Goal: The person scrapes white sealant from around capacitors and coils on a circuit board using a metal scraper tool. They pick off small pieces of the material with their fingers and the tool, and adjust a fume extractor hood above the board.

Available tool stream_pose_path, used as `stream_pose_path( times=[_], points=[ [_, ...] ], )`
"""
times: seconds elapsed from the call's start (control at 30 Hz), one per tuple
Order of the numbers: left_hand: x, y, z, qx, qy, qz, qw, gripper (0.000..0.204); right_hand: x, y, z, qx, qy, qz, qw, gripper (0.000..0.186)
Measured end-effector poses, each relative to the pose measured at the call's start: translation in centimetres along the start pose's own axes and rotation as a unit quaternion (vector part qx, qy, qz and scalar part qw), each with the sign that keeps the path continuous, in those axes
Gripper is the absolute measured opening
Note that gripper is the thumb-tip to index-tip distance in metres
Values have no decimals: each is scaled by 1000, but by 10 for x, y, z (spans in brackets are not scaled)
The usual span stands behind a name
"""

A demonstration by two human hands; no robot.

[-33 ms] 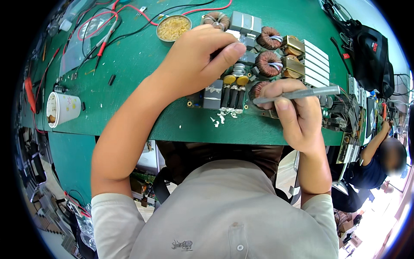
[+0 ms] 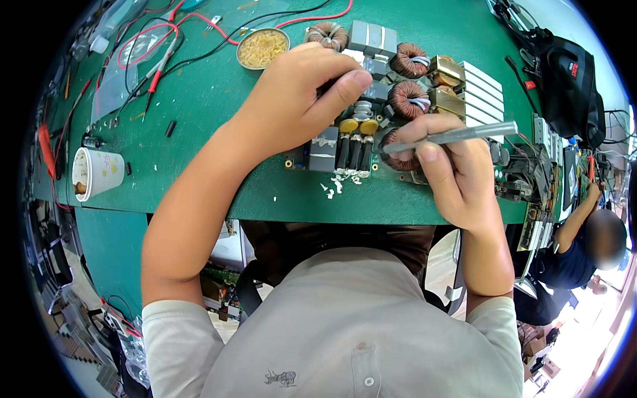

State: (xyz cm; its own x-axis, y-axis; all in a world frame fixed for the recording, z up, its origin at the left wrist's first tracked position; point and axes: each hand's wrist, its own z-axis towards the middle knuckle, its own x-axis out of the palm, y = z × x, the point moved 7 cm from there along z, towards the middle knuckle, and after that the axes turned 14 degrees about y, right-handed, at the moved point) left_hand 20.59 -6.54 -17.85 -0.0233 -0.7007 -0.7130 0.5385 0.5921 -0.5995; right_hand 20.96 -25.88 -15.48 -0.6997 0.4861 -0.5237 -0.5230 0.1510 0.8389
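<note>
Circuit board (image 2: 358,142), on the green mat (image 2: 199,113) at its near edge; left hand (image 2: 292,103) clamped over its top, holding it steady; right hand (image 2: 451,166) pinched shut on a metal tool (image 2: 458,136), tip among the coils; white scrapings (image 2: 338,182) lying just beside the board; nothing visibly shifted since the earlier view.

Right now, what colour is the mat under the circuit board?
Green; the mat shows plainly in the head view, beneath the circuit board.

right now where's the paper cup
In the head view the paper cup lies on its side near the green bench's left front edge, well left of the left hand.
</note>
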Motion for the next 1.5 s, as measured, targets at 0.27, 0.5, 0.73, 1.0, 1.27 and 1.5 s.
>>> stream_pose_path(
  times=[0.27,0.5,0.73,1.0,1.27,1.5],
  points=[
    [-2,1,2,-9,-2,-39,999,17,11,-7,20,5,1,-48,999,10],
    [-3,0,4,-20,5,-39,999,14,15,-19,17,2,-1,-27,1000,11],
    [-7,3,5,-29,-3,-59,998,13,14,-12,24,4,42,-33,999,21],
    [-8,7,6,-32,-12,-80,996,14,22,-8,28,-53,65,-89,992,31],
    [-11,1,6,-20,-26,-99,994,20,31,2,32,-32,90,-162,982,33],
    [-23,-26,-1,83,-15,-158,984,56,37,5,41,-16,71,-211,975,25]
  ],
)
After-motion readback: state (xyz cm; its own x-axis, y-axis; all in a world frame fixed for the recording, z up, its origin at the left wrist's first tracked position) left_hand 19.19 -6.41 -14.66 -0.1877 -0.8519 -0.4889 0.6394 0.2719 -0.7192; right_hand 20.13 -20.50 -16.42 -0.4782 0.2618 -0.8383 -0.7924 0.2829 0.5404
